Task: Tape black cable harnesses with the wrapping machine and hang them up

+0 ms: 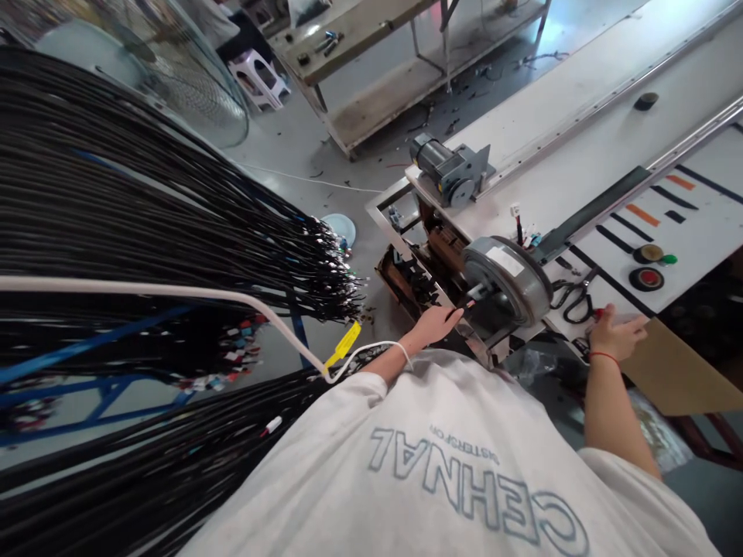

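Observation:
Close to the roll of grey tape [508, 278] on its stand, my left hand [436, 325] is closed on the end of a black cable [463, 309]. A white cord [371, 346] crosses over that wrist. My right hand [616, 338], with a red band at the wrist, is at the near edge of the bench. Its fingers are partly curled, and something small and red [598, 313] shows by the thumb; whether it is gripped I cannot tell. Black-handled scissors [576, 300] lie just beyond that hand, beside a brown board [676, 367].
Long bundles of black cables [174, 209] hang on a blue frame [98, 344] at left. A motor [441, 166] sits on the long bench [557, 155]. Red and green buttons [646, 278] are at right. Behind stand a fan [197, 93], a stool [259, 80] and a worktable [360, 39].

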{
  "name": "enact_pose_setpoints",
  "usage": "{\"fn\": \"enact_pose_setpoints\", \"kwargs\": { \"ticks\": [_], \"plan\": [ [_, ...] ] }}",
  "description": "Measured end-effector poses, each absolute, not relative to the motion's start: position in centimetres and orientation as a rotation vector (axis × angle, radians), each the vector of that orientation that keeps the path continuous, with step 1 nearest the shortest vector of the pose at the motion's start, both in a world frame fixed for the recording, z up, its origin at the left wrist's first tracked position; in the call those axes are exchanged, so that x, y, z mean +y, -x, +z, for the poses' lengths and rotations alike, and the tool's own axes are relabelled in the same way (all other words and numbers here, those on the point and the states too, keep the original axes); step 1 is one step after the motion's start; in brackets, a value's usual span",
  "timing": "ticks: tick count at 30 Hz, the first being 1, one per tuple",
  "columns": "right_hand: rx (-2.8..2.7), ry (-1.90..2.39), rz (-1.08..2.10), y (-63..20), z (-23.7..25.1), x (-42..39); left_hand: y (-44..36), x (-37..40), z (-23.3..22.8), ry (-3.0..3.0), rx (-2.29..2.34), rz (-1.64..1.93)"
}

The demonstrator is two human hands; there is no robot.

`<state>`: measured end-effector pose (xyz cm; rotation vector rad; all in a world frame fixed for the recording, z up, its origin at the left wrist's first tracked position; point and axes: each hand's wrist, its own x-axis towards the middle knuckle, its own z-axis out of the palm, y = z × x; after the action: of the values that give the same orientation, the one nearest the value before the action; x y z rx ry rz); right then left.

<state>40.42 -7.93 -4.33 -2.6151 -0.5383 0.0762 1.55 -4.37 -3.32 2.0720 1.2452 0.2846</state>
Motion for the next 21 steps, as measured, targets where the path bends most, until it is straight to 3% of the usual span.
{"fn": "enact_pose_setpoints", "kwargs": {
  "ticks": [13, 21],
  "plan": [
    [-0.638, 2.576, 0.038, -40.2, -4.1, -8.4, -1.6, -4.7, -4.0, -2.066, 1.252, 0.271],
    [-0.662, 2.554, 0.011, -40.1, -4.1, -8.2, 2.3, -5.3, -5.8, -1.985, 1.227, 0.294]
  ]
}}
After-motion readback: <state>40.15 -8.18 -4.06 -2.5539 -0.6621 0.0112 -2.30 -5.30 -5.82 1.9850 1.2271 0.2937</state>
